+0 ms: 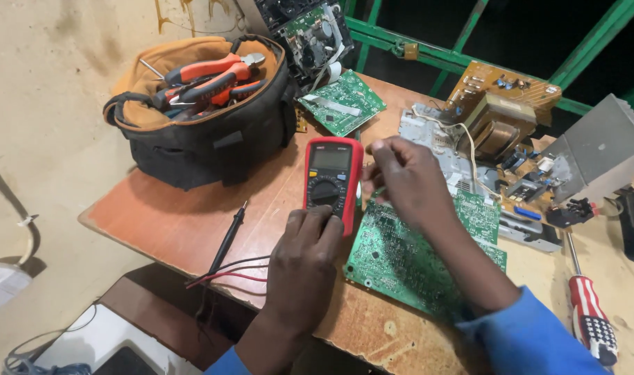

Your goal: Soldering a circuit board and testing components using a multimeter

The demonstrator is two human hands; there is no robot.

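Fingers of the left hand [304, 243] are resting curled on the lower end of the red multimeter [332, 182], lying lengthwise just ahead. Right hand [408, 179] is hovering beside it over the green circuit board [414, 257], fingertips pinched together; whether on something, I cannot tell. Worn wooden worktop [171, 215] is carrying a tool bag [206, 118] behind.

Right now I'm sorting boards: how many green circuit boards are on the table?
2: one beside the tool bag, one large board under the right hand. More may hide under the parts pile.
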